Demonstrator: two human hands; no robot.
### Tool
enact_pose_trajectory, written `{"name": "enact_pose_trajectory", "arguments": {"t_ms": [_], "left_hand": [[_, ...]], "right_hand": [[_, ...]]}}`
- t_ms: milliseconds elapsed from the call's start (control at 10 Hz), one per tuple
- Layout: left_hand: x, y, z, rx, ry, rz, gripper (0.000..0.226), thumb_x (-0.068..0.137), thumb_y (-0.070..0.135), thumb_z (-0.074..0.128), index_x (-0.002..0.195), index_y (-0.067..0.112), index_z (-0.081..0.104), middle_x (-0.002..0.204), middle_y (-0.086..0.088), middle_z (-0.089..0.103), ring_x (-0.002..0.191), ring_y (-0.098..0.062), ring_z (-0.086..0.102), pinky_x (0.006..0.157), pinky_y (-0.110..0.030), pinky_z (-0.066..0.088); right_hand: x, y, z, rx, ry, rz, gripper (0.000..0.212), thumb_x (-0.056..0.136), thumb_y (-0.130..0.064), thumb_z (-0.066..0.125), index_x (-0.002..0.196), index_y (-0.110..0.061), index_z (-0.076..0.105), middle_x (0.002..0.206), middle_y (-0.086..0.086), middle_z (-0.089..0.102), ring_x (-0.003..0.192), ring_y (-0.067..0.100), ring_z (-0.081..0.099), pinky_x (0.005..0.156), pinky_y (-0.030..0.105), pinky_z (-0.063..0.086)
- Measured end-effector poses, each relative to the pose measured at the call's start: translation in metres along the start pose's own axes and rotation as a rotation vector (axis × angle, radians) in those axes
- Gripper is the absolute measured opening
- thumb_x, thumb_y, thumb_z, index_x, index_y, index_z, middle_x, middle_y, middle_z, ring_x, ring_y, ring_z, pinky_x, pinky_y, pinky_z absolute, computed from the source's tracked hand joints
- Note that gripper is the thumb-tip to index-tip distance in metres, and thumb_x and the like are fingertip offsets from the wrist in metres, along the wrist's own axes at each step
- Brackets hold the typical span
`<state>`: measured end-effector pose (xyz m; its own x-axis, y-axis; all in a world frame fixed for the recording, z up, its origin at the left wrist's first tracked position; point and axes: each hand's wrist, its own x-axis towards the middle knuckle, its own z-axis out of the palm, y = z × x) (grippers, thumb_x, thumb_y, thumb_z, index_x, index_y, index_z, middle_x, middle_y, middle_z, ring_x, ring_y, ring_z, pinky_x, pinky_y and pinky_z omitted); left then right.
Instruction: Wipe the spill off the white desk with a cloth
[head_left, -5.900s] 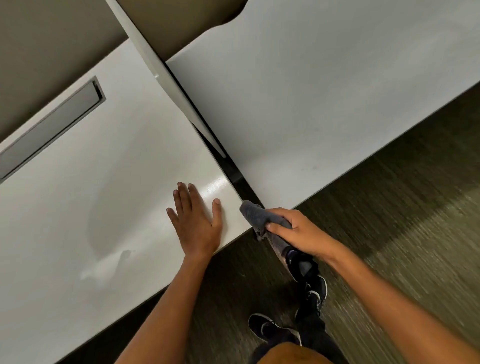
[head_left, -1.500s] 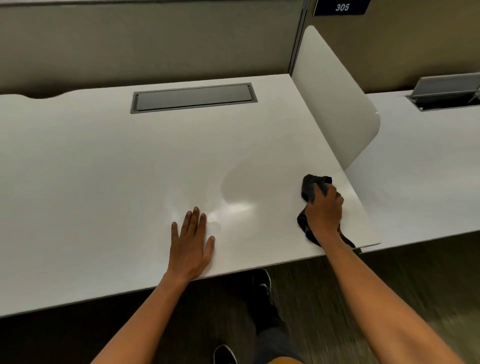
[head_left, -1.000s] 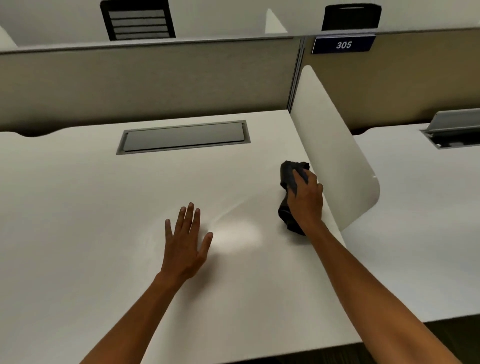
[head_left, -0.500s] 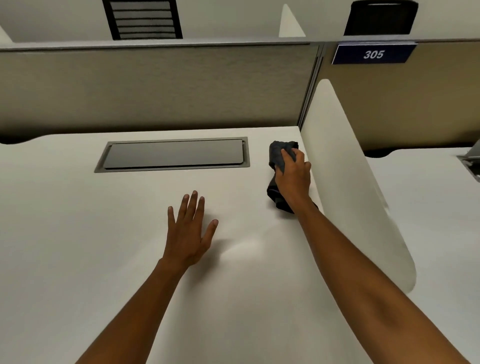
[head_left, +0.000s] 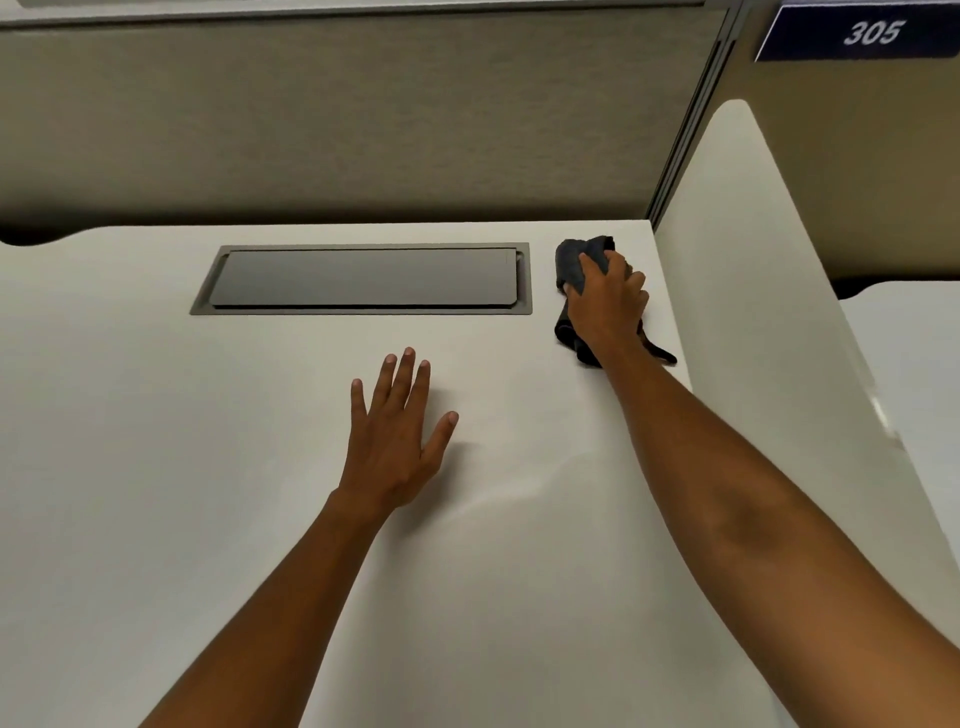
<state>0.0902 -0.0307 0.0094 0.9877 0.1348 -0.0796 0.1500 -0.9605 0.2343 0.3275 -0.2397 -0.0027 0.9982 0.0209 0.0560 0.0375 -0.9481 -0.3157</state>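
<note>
A right hand (head_left: 605, 304) presses a dark cloth (head_left: 575, 267) onto the white bench (head_left: 156, 467) at one o'clock, fingers closed around it, between the grey cable hatch (head_left: 363, 279) and the white divider (head_left: 769, 332). The left hand (head_left: 392, 441) rests flat at centre, fingers spread and empty.

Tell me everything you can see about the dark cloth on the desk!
The cloth is dark grey, soft-looking fabric, bunched into a crumpled wad. It lies on the white desk near the far right corner, between the grey hatch and the white divider. The right hand presses down on it, covering its middle, so only the far end and a thin tail by the wrist show.
</note>
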Motion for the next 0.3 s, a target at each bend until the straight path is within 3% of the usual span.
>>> {"name": "enact_pose_trajectory", "arguments": {"t_ms": [200, 300], "left_hand": [[-0.022, -0.003, 0.0, -0.022, -0.006, -0.016, 0.078, 0.095, 0.061, 0.013, 0.16, 0.02, 0.003, 0.167, 0.003, -0.012, 0.153, -0.014, -0.017, 0.123, -0.048, -0.011], [-0.038, -0.005, -0.001, -0.009, 0.01, 0.0, 0.078, 0.095, 0.062, 0.013, 0.16, 0.02, 0.002, 0.167, 0.003, -0.013, 0.153, -0.014, -0.018, 0.123, -0.049, -0.01]], "right_hand": [[-0.018, -0.002, -0.017, -0.07, -0.06, 0.009, 0.058, 0.098, -0.053, 0.041, 0.149, -0.028, 0.032, 0.159, 0.008, 0.022, 0.136, 0.039, 0.03, 0.107, 0.054, 0.028], [-0.06, -0.006, -0.019, -0.006, 0.065, -0.064, 0.056, 0.097, -0.05, 0.043, 0.147, -0.026, 0.037, 0.158, 0.009, 0.025, 0.138, 0.039, 0.029, 0.107, 0.054, 0.027]]}}
